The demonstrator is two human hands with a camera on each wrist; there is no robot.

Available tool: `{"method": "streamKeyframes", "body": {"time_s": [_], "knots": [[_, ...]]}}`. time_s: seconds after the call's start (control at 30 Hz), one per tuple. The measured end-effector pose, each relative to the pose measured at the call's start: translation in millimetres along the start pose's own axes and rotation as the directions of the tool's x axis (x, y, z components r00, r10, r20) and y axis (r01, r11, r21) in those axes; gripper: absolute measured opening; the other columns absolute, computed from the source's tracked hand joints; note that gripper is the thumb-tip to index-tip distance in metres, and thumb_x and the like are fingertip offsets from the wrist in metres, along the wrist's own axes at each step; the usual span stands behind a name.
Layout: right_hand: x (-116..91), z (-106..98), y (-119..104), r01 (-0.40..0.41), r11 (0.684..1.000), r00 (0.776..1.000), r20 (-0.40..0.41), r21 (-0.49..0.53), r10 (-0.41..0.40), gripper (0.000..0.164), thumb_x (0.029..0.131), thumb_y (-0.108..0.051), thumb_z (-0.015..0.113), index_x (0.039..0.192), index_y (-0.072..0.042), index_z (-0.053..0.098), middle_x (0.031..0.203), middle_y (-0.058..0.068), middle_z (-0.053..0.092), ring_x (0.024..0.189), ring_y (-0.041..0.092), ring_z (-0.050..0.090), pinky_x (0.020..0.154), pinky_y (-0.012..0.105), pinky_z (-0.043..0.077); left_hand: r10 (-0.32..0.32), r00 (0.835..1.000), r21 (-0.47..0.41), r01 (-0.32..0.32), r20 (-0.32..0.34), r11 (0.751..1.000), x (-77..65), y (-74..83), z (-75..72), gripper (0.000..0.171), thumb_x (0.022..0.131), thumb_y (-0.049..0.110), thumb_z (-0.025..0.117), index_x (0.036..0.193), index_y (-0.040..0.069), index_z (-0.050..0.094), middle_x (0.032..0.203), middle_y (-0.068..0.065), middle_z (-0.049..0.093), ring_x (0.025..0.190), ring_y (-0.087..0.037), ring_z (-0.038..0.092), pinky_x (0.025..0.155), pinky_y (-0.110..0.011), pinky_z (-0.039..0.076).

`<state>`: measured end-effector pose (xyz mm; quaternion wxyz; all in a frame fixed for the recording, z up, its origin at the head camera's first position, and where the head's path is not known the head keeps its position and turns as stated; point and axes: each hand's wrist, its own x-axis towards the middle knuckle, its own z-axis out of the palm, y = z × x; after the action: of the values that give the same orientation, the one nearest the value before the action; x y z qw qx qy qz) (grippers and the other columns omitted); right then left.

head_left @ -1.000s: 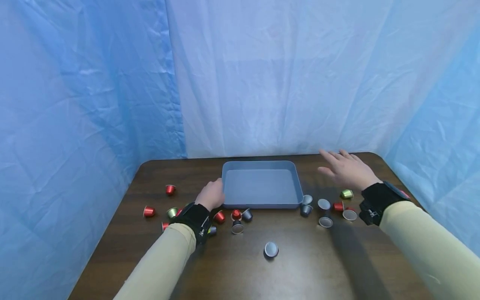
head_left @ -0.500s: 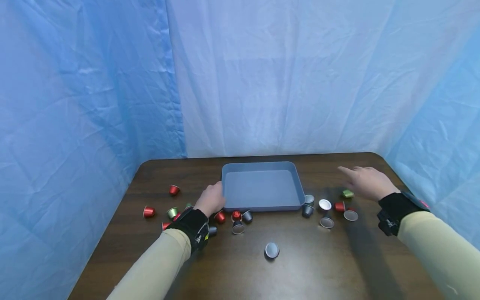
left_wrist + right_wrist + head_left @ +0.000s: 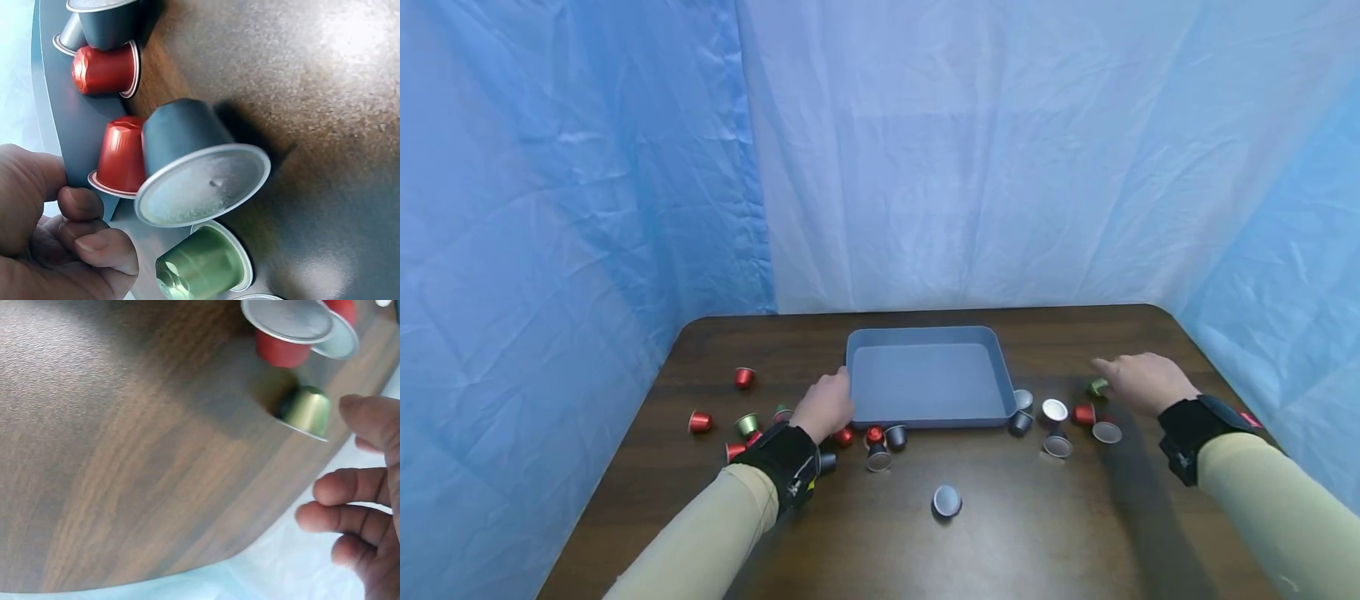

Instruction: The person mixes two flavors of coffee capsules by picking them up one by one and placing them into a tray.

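At the left side of a shallow blue-grey tray [image 3: 932, 421], my left hand [image 3: 823, 406] pinches the rim between thumb and fingers; the other fingers are curled. In the left wrist view, red coffee capsules [image 3: 122, 156], a dark capsule [image 3: 187, 131] and a green capsule [image 3: 203, 262] lie close by that hand [image 3: 69, 231]. On the right, my right hand [image 3: 1146, 382] hovers over a green coffee capsule [image 3: 1098, 387]. The right wrist view shows its thumb near this capsule [image 3: 306, 412], fingers loosely bent and apart, holding nothing.
Several capsules lie right of the tray, among them a red one [image 3: 1083, 414] and a dark one [image 3: 1021, 423]. More red capsules [image 3: 700, 422] are scattered at left. One silver-topped capsule [image 3: 947, 501] sits nearer the front. Blue sheeting [image 3: 962, 167] hangs behind the table.
My right hand has moved right and down from above the table's back area to the green capsule. The left hand stays at the tray's rim, and the tray has shifted slightly nearer.
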<state>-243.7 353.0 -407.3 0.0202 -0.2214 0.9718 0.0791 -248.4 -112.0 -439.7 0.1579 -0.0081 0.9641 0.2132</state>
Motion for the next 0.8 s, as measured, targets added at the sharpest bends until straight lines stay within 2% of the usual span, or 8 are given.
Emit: {"method": "streamKeyframes", "body": {"time_s": [0.17, 0.27, 0.53, 0.8], "knots": [[-0.5, 11.0, -0.2, -0.031, 0.999, 0.999, 0.026, -0.029, 0.032, 0.032, 0.084, -0.012, 0.082, 0.112, -0.002, 0.069, 0.081, 0.005, 0.070, 0.060, 0.018, 0.060, 0.061, 0.043, 0.057, 0.000, 1.000, 0.028, 0.000, -0.009, 1.000, -3.3, 1.5, 4.0, 0.060, 0.102, 0.015, 0.063, 0.153, -0.001, 0.036, 0.126, -0.022, 0.062, 0.093, -0.029, 0.067, 0.091, -0.048, 0.057], [-1.7, 16.7, -0.4, -0.054, 0.998, 0.997, 0.053, -0.029, 0.056, 0.023, 0.084, -0.010, 0.081, 0.104, -0.004, 0.070, 0.079, 0.005, 0.069, 0.060, 0.018, 0.058, 0.063, 0.044, 0.058, 0.020, 0.999, 0.048, -0.019, -0.032, 0.999, -3.5, 0.8, 9.0, 0.062, 0.102, 0.015, 0.062, 0.154, -0.002, 0.033, 0.132, -0.023, 0.061, 0.100, -0.032, 0.066, 0.097, -0.052, 0.054], [-5.1, 25.1, -3.5, -0.093, 0.994, 0.994, 0.057, -0.061, 0.096, 0.011, 0.086, -0.005, 0.077, 0.093, -0.005, 0.069, 0.073, 0.004, 0.062, 0.060, 0.019, 0.051, 0.062, 0.040, 0.056, 0.049, 0.995, 0.073, -0.043, -0.088, 0.996, -5.3, 0.8, 15.5, 0.066, 0.100, 0.015, 0.065, 0.155, -0.002, 0.032, 0.127, -0.023, 0.064, 0.099, -0.033, 0.069, 0.094, -0.052, 0.055], [-4.4, 35.1, 0.3, -0.065, 0.992, 0.998, -0.011, -0.104, 0.064, 0.020, 0.080, -0.010, 0.086, 0.087, -0.004, 0.069, 0.075, 0.006, 0.060, 0.064, 0.020, 0.056, 0.068, 0.042, 0.056, 0.030, 0.995, 0.074, -0.023, -0.094, 0.997, -9.2, 2.2, 15.7, 0.071, 0.099, 0.016, 0.068, 0.157, 0.000, 0.031, 0.135, -0.022, 0.061, 0.110, -0.035, 0.067, 0.100, -0.053, 0.052]]}}
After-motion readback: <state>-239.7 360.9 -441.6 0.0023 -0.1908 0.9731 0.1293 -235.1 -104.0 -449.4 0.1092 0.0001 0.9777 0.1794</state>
